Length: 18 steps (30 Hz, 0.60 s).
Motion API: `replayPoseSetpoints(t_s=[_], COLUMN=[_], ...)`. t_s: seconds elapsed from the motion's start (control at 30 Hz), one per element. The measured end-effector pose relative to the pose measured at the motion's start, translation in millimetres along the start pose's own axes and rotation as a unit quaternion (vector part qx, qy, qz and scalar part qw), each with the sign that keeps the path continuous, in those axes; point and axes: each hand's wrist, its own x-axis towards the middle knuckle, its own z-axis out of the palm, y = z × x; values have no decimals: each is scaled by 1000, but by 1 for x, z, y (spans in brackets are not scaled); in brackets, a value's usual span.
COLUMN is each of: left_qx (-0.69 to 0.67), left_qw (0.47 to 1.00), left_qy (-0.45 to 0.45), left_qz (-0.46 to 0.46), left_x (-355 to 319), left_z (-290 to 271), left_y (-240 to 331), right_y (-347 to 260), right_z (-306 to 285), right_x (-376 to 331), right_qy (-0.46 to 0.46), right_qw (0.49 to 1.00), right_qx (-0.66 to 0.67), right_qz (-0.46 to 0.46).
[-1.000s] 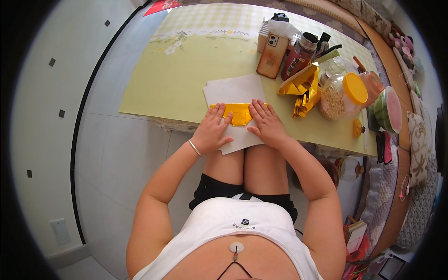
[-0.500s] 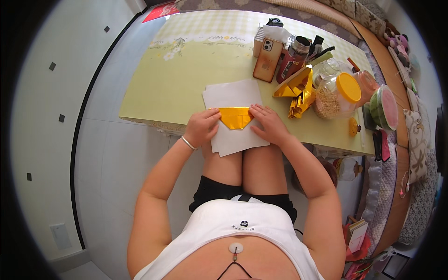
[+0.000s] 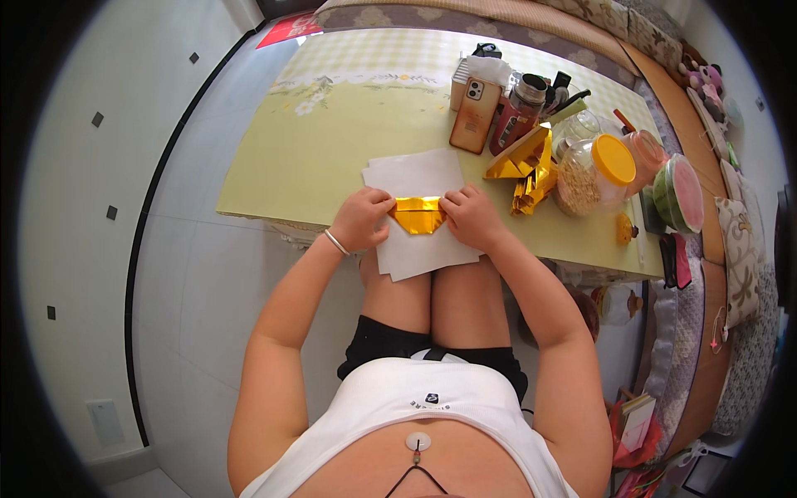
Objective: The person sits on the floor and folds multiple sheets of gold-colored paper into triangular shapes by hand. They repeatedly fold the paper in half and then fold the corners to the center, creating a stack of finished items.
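A folded piece of shiny gold foil paper [image 3: 418, 217] lies over white paper sheets [image 3: 415, 174] at the table's near edge. Its upper edge is straight and its lower corners slant inward. My left hand [image 3: 364, 217] pinches its left end between thumb and fingers. At the right end, my right hand [image 3: 471, 217] grips it the same way. The white sheets reach past the table edge, over my thighs. To the right stands a bunch of folded gold foil pieces [image 3: 531, 173], apart from my hands.
On the yellow-green table [image 3: 290, 158], a phone [image 3: 476, 114] leans upright near a dark red bottle [image 3: 519, 112]. Farther right are a jar with a yellow lid [image 3: 591, 174], a cut watermelon [image 3: 681, 193] and a small yellow item [image 3: 625, 228]. A sofa [image 3: 706, 332] runs along the right.
My fingers have curled from lying flat on the foil ends into a pinch. The foil's upper edge now looks slightly bent and raised. The whole view has shifted a little.
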Motion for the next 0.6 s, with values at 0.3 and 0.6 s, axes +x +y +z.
replayPoseSetpoints(t_s=[0.3,0.6], left_qx=[38,-64], left_qw=[998,983], left_qy=[-27,136], left_qz=[31,-107], left_x=[-8,-19], left_z=[-6,24], left_y=[18,6], right_y=[-19,-12], right_z=[-27,10], right_x=[-14,-18], right_qy=[-33,132], right_qw=[999,960], right_qx=[19,206], right_qz=[-38,138])
